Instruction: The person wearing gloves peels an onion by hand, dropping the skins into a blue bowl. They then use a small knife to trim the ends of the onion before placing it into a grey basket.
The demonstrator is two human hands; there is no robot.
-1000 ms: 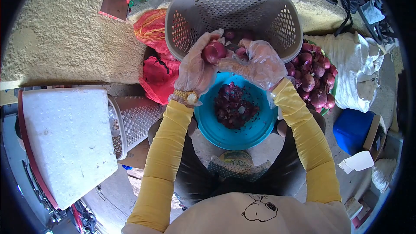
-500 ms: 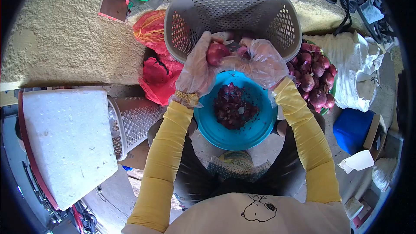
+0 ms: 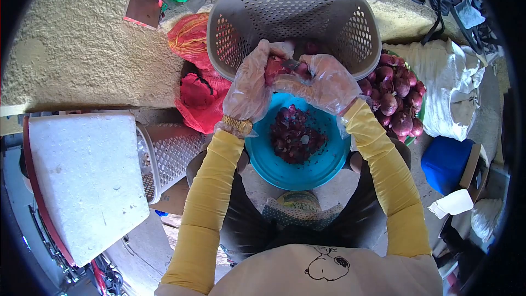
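Observation:
My left hand point(image 3: 249, 79), in a clear plastic glove, is closed around a red onion point(image 3: 274, 69) above the near rim of the grey basket. Close beside it, my right hand point(image 3: 333, 79), gloved the same way, is closed with its fingertips near the onion. A dark, thin piece and something purple show at the right fingers; what they are I cannot make out. Below both hands sits a turquoise basin point(image 3: 263, 161) holding dark red onion skins point(image 3: 296, 134). Inside the perforated grey basket point(image 3: 290, 8), a few purple onions point(image 3: 312, 47) show partly behind the hands.
At the right, red onions point(image 3: 402, 101) are heaped in a green container beside a white sack point(image 3: 446, 87). A red net bag point(image 3: 203, 96) lies left of the basket. A white foam lid point(image 3: 85, 181), a slotted basket point(image 3: 175, 151) and a blue container point(image 3: 446, 164) stand around.
My hands have drawn closer together, the right one shifting slightly left and the onion turning in the left. A dark shape has appeared at the lower right edge.

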